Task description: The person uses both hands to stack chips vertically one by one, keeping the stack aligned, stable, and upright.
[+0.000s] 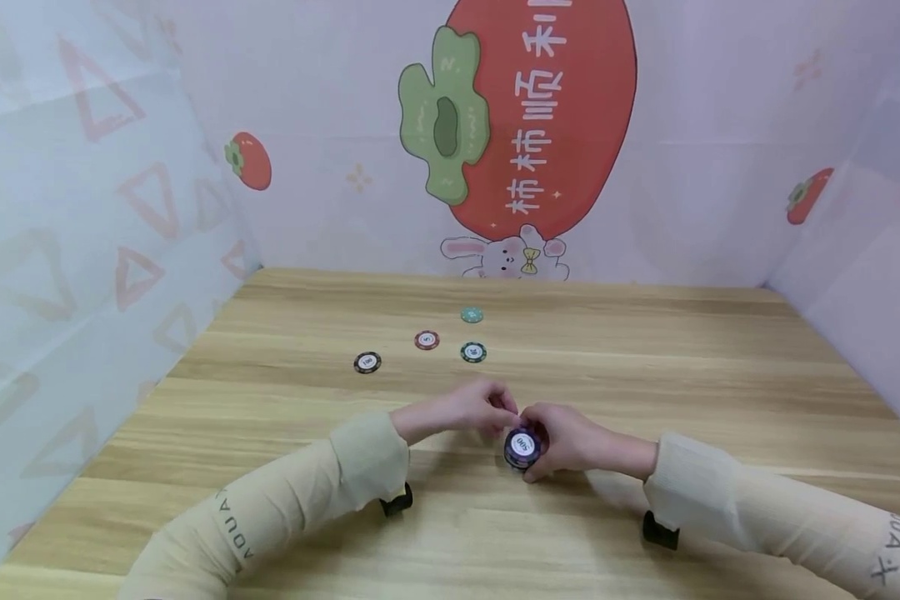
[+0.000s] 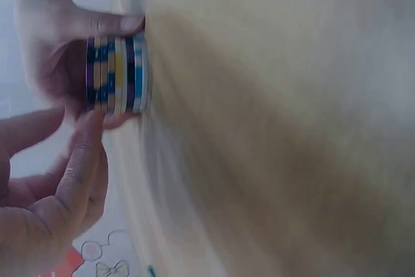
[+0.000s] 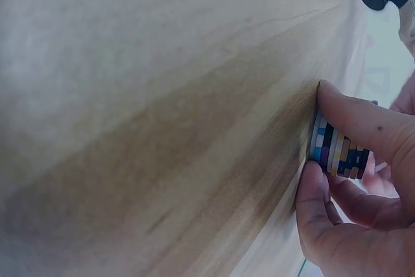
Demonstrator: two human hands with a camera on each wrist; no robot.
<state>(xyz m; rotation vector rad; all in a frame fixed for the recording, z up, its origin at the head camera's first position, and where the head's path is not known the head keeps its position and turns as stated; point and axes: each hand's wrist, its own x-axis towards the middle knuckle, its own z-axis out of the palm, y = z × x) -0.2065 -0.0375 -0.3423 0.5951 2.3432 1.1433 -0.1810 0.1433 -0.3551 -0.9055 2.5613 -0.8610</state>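
A stack of poker chips [image 1: 522, 447], topped by a dark chip marked 500, stands upright on the wooden table. My right hand [image 1: 576, 439] grips it from the side, with thumb and fingers around its edge in the right wrist view. Layers of blue, white, purple, yellow and tan show in the chip stack [image 2: 118, 74] in the left wrist view. Beside the stack is my left hand [image 1: 471, 408], its fingertips at the top chip's edge. Thumb and forefinger of that left hand [image 2: 48, 205] stand apart, with no chip visible between them.
Farther back on the table [image 1: 645, 350] lie single chips: a black one [image 1: 367, 362], a red one [image 1: 427, 340], a dark green one [image 1: 473, 352] and a light teal one [image 1: 472, 315]. Printed cloth walls [image 1: 330, 225] enclose the table's back and sides.
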